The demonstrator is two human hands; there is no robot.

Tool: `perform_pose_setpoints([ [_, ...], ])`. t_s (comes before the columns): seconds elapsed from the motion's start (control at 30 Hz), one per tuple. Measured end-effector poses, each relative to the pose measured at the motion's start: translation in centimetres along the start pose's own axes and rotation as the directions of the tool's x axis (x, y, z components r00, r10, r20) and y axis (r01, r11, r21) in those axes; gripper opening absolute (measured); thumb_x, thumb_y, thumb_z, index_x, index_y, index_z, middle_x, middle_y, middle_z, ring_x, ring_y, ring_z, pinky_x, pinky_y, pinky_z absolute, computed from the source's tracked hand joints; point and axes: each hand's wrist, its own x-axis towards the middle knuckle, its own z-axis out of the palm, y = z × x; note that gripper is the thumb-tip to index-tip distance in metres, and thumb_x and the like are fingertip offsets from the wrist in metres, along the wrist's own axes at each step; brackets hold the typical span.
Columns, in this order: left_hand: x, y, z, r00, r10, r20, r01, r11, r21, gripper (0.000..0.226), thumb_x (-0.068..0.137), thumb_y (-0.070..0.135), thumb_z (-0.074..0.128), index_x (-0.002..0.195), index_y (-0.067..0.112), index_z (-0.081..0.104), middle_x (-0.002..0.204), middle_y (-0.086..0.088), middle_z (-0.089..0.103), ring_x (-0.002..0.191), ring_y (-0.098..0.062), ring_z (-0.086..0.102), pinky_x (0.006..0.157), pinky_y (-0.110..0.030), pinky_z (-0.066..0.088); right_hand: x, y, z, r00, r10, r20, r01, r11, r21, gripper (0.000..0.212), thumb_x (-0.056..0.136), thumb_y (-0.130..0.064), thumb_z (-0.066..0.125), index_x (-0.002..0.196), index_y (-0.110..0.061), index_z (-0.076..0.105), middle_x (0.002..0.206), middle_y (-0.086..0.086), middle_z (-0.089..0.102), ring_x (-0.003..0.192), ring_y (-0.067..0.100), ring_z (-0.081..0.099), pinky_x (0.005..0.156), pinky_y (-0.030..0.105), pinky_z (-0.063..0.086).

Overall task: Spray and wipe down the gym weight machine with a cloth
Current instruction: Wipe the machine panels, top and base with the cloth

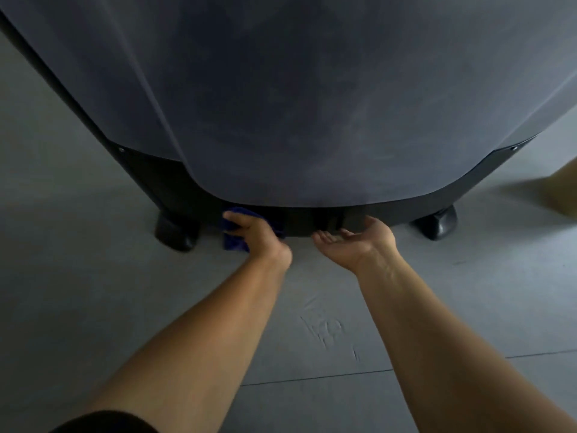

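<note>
The weight machine's large dark grey shroud fills the upper view, ending in a black base strip just above the floor. My left hand presses a dark blue cloth against the left part of that black strip. My right hand is beside it at the strip's middle, palm up, fingers spread, holding nothing, its fingertips touching or almost touching the lower edge. No spray bottle is in view.
Two black rubber feet carry the machine, one at the left and one at the right. Grey floor tiles with a scuff mark lie below my arms. A blurred tan shape sits at the right edge.
</note>
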Motion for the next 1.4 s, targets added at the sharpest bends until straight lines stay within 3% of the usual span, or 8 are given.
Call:
perform_pose_setpoints([
  [0.17, -4.5, -2.6, 3.8, 0.878, -0.332, 0.345, 0.405, 0.899, -0.168, 0.126, 0.054, 0.101, 0.02, 0.162, 0.036, 0.014, 0.167, 0.011, 0.018, 0.155, -0.022, 0.02, 0.124, -0.048, 0.024, 0.1, -0.8, -2.7, 0.978, -0.115, -0.174, 0.085, 0.982, -0.169, 0.045, 0.106, -0.036, 0.043, 0.147, -0.018, 0.047, 0.154, 0.013, 0.042, 0.146, 0.033, 0.037, 0.118, 0.055, 0.029],
  [0.47, -12.0, -1.2, 6.9, 0.667, -0.339, 0.664, 0.634, 0.725, -0.267, 0.069, 0.096, 0.072, 0.027, 0.143, 0.028, 0.052, 0.154, -0.003, 0.045, 0.15, -0.035, 0.026, 0.121, -0.052, 0.023, -0.1, 0.8, -3.6, 0.965, -0.123, 0.233, 0.131, 0.991, -0.02, 0.067, 0.107, -0.053, 0.031, 0.093, -0.01, 0.081, 0.1, 0.01, 0.079, 0.09, 0.027, 0.076, 0.096, 0.042, 0.051],
  [0.67, -10.5, -1.5, 5.3, 0.715, -0.381, 0.586, 0.545, 0.829, -0.125, 0.079, 0.1, 0.072, 0.025, 0.149, 0.015, 0.048, 0.152, -0.018, 0.05, 0.134, -0.042, 0.052, 0.105, -0.05, 0.047, 2.3, -1.3, -3.8, 0.99, -0.121, 0.078, 0.127, 0.989, -0.074, 0.028, 0.1, -0.025, 0.045, 0.084, -0.013, 0.065, 0.081, 0.004, 0.067, 0.082, 0.017, 0.064, 0.107, 0.034, 0.05],
  [0.77, -10.1, -1.2, 4.5, 0.775, -0.42, 0.472, 0.455, 0.889, 0.044, 0.088, 0.098, 0.076, 0.022, 0.145, 0.007, 0.05, 0.14, -0.022, 0.059, 0.126, -0.038, 0.06, 0.099, -0.047, 0.051, 1.6, -2.7, -3.2, 1.0, -0.029, -0.007, 0.027, 0.984, -0.176, 0.024, 0.095, -0.022, 0.042, 0.074, -0.021, 0.053, 0.062, -0.005, 0.053, 0.056, 0.005, 0.047, 0.057, 0.011, 0.048],
  [0.83, -9.8, -1.1, 3.8, 0.83, -0.413, 0.374, 0.394, 0.91, 0.13, 0.086, 0.096, 0.077, 0.023, 0.138, 0.01, 0.057, 0.127, -0.018, 0.067, 0.108, -0.033, 0.068, 0.086, -0.042, 0.059, 1.3, -3.2, -2.5, 1.0, -0.012, -0.018, 0.007, 0.97, -0.242, 0.028, 0.095, -0.024, 0.036, 0.079, -0.02, 0.058, 0.071, -0.002, 0.059, 0.059, 0.012, 0.048, 0.044, 0.019, 0.036],
  [0.97, -9.9, 0.1, 3.1, 0.9, -0.366, 0.238, 0.351, 0.93, 0.106, 0.072, 0.097, 0.075, 0.027, 0.136, 0.019, 0.051, 0.127, -0.013, 0.062, 0.103, -0.032, 0.067, 0.091, -0.046, 0.059, 0.7, -2.9, -1.6, 0.996, -0.041, 0.075, 0.048, 0.994, -0.093, 0.05, 0.09, -0.021, 0.035, 0.125, -0.012, 0.07, 0.124, 0.014, 0.071, 0.113, 0.037, 0.063, 0.088, 0.049, 0.05],
  [1.23, -7.9, 2.9, 2.3, 0.991, -0.136, -0.011, 0.136, 0.991, -0.016, 0.065, 0.104, 0.061, 0.024, 0.16, 0.027, 0.023, 0.163, -0.004, 0.034, 0.141, -0.034, 0.044, 0.116, -0.054, 0.036, 1.3, -0.7, -1.0, 0.99, 0.028, 0.138, -0.029, 1.0, 0.009, 0.064, 0.099, -0.062, 0.034, 0.144, -0.024, 0.055, 0.149, 0.015, 0.051, 0.139, 0.054, 0.038, 0.093, 0.088, 0.028],
  [1.4, -6.5, 3.0, 1.4, 0.996, 0.043, -0.075, -0.049, 0.996, -0.076, 0.061, 0.11, 0.046, 0.024, 0.164, 0.025, 0.005, 0.17, -0.002, 0.017, 0.151, -0.027, 0.029, 0.122, -0.039, 0.022, 1.2, -2.1, -0.9, 0.999, 0.032, 0.037, -0.031, 0.999, -0.004, 0.074, 0.096, -0.068, 0.042, 0.155, -0.024, 0.038, 0.16, 0.015, 0.037, 0.143, 0.054, 0.03, 0.101, 0.084, 0.027],
])
